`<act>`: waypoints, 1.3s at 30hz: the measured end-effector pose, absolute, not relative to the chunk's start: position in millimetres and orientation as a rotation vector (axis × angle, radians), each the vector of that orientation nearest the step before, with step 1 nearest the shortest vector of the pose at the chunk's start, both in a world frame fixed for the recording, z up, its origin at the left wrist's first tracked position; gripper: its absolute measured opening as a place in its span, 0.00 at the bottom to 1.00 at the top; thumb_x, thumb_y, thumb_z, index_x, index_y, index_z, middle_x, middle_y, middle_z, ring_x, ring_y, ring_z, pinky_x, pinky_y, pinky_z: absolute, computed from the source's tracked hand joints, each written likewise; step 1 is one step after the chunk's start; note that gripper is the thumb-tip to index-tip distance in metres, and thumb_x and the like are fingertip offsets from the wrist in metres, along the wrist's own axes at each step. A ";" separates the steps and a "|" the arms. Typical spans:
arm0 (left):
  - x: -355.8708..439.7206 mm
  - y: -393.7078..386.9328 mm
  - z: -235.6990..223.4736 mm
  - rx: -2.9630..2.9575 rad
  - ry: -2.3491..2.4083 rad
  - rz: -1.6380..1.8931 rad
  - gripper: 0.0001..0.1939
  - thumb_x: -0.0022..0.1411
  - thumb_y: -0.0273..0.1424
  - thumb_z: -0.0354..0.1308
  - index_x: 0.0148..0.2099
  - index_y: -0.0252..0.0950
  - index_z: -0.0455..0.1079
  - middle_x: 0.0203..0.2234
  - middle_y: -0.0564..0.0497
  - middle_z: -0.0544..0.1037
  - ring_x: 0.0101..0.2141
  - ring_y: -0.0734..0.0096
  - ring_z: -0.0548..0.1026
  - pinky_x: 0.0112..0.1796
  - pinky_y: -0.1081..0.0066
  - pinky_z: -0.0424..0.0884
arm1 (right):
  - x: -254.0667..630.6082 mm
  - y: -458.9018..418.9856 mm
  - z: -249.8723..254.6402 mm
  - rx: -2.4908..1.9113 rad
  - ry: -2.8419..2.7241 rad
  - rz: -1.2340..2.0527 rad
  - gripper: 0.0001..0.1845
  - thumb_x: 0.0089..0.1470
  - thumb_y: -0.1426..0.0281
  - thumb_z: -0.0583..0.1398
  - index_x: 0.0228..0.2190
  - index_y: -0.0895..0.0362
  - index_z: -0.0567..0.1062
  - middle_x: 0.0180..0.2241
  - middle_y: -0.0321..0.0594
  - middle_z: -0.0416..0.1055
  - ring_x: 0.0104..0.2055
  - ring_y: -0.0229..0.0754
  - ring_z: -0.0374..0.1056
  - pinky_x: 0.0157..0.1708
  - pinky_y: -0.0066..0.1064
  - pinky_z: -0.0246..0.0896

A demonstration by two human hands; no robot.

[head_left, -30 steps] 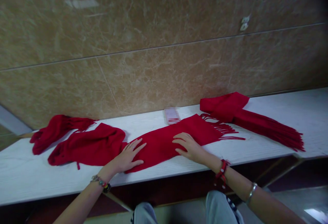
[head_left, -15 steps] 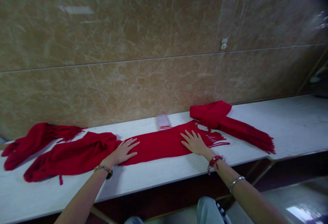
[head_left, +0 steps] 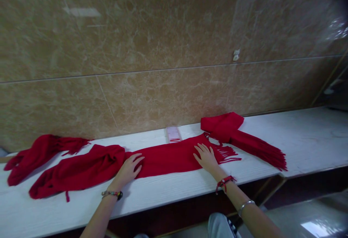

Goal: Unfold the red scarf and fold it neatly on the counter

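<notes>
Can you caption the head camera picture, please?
Left hand and right hand on a fringed red scarf, white counter beneath.

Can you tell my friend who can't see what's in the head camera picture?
A person's left hand and right hand rest on a red scarf, flat between them, on a white table. More red cloth lies on the left, another fringed scarf on the right, and a brown wall behind.

I can read no lettering, numbers or signs in front of me; the small, pale lilac, rectangular item with a red strip (head_left: pixel 173 134) is pixelated beyond reading.
</notes>
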State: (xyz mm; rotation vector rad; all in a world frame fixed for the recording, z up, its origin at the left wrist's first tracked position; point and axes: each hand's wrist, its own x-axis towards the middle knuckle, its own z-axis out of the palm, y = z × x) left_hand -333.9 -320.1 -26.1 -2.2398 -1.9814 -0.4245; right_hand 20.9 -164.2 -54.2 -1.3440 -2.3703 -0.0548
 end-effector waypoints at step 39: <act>-460.1 -328.0 36.4 -1.031 -2.526 -0.190 0.33 0.54 0.24 0.49 0.61 0.46 0.48 0.58 0.38 0.51 0.55 0.37 0.51 0.42 0.43 0.58 | -162.8 -208.4 -43.5 -0.415 -2.754 0.338 0.22 0.58 0.62 0.47 0.53 0.55 0.62 0.55 0.42 0.57 0.58 0.42 0.49 0.57 0.39 0.41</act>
